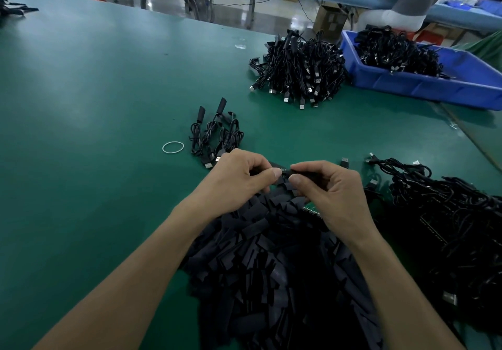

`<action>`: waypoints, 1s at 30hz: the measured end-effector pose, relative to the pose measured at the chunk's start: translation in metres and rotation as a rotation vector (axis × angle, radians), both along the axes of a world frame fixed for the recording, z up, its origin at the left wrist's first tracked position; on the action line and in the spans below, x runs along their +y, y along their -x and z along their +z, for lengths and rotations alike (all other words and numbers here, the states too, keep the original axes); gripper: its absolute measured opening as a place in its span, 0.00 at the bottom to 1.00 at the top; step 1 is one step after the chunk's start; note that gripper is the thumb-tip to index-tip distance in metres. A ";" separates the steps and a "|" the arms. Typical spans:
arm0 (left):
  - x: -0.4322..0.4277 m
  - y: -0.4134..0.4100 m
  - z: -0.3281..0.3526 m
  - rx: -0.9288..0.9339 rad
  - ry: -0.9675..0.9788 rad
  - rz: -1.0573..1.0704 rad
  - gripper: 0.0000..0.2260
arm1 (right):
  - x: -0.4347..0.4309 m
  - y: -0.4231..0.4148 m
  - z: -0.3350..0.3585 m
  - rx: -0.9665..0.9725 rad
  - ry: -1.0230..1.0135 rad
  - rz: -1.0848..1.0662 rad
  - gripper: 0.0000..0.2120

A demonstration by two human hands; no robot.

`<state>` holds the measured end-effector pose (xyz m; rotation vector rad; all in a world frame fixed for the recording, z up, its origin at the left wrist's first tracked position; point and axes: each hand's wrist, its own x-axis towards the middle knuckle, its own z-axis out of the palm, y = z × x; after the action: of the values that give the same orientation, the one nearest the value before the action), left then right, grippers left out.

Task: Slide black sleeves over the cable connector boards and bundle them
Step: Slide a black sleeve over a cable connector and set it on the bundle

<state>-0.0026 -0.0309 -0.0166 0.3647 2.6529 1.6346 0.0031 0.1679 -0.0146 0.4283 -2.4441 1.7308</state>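
Heap of loose black sleeves (260,268) at 6 o'clock on the table (108,105), beyond which, at centre, left hand (239,178) and right hand (331,186) both pinch one sleeve (278,165), judged light, limp and best gripped near its open mouth.

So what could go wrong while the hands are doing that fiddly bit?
The left hand and right hand pinch a small black piece right above the sleeve pile; if it slips, it might vanish among look-alikes. The cable heap on the right looks tangled, so pulling one out might drag others. The rubber band lies loose beside the small bundle, and an arm could knock it away.
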 end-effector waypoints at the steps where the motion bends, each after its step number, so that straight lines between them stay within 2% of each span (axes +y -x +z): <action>1: 0.001 0.000 0.000 -0.003 -0.003 0.001 0.12 | 0.000 0.000 0.000 0.003 -0.011 0.001 0.09; 9: 0.000 0.001 -0.002 -0.007 -0.018 -0.011 0.12 | -0.004 -0.002 0.000 0.023 0.035 -0.042 0.04; 18: -0.001 0.002 -0.004 0.011 0.028 -0.033 0.11 | -0.009 0.001 0.001 -0.003 0.084 -0.024 0.09; 22: 0.001 0.001 -0.002 -0.001 -0.008 -0.032 0.08 | -0.010 0.000 -0.001 0.016 0.123 -0.185 0.16; 25: 0.002 0.000 -0.002 -0.006 -0.021 0.000 0.09 | -0.013 0.000 -0.007 0.023 0.234 -0.348 0.11; 27: 0.003 0.000 -0.002 -0.006 -0.022 0.014 0.09 | -0.018 -0.002 -0.011 0.044 0.250 -0.364 0.09; 30: 0.003 0.000 -0.002 0.002 -0.033 0.038 0.12 | -0.026 -0.004 -0.015 0.050 0.260 -0.349 0.12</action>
<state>-0.0023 -0.0274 -0.0186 0.3180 2.6534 1.6908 0.0074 0.1418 -0.0292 0.0136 -2.0655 1.8171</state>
